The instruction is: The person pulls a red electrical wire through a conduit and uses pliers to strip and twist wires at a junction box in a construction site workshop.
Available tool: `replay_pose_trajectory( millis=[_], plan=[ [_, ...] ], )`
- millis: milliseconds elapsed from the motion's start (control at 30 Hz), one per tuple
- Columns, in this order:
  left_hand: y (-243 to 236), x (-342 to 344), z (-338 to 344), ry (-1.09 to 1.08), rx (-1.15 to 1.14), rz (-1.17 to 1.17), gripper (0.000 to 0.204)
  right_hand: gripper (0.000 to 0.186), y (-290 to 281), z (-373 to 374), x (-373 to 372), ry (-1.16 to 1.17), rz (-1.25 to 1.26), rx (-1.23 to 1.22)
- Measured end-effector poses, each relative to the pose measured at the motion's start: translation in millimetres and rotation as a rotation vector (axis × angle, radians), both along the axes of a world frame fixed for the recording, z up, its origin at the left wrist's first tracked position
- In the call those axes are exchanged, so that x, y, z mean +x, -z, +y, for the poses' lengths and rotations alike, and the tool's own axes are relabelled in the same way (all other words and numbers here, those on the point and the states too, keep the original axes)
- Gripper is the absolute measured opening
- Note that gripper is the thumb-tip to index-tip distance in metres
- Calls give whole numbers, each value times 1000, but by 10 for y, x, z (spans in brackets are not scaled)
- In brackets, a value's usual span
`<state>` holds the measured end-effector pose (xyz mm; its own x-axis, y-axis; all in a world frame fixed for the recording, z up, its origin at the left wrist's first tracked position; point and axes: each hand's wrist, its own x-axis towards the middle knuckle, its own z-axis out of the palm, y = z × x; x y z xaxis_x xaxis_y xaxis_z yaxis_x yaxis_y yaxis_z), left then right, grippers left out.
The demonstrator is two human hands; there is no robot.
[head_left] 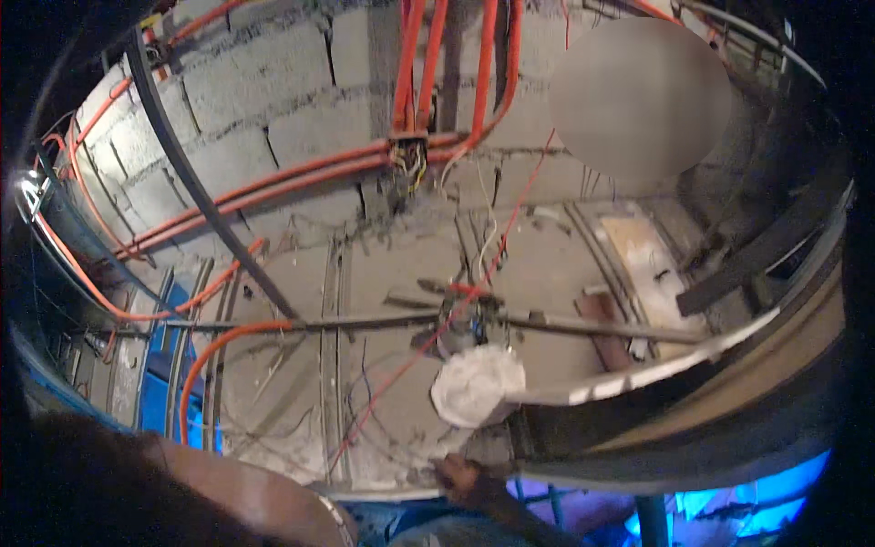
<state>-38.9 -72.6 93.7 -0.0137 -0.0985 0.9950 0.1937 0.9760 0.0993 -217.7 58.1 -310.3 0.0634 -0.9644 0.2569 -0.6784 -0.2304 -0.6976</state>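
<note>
My right hand (460,479) is low in the middle, its fingers bent over the near edge of a pale, dusty panel (392,456). It looks closed on that edge, though the fingers are dim and blurred. My left forearm (246,488) crosses the lower left, with a band (337,521) near the wrist; the left hand itself lies beyond the lower border. Ahead of my right hand is a white, rough-edged round piece (478,385). Behind it sits a dark cluster of parts and wires (460,328). A thin red wire (401,369) runs slantwise over the panel.
Dark metal bars (365,322) cross the panels. Orange conduits (301,178) run along the block wall (260,82) to a box of loose wires (409,157). A curved pale rim (656,369) bends through the right side. An oval patch at upper right is blurred out.
</note>
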Motion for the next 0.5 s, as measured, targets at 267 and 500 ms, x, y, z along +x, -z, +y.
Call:
replay_pose_trajectory(
  millis=[267,500],
  plan=[
    [65,-114,-84,-23,32,7,37,34,-771,48,48,29,118,102],
    [95,-184,-245,66,74,25,32,30,-741,14,46,89,35,100]
  ],
)
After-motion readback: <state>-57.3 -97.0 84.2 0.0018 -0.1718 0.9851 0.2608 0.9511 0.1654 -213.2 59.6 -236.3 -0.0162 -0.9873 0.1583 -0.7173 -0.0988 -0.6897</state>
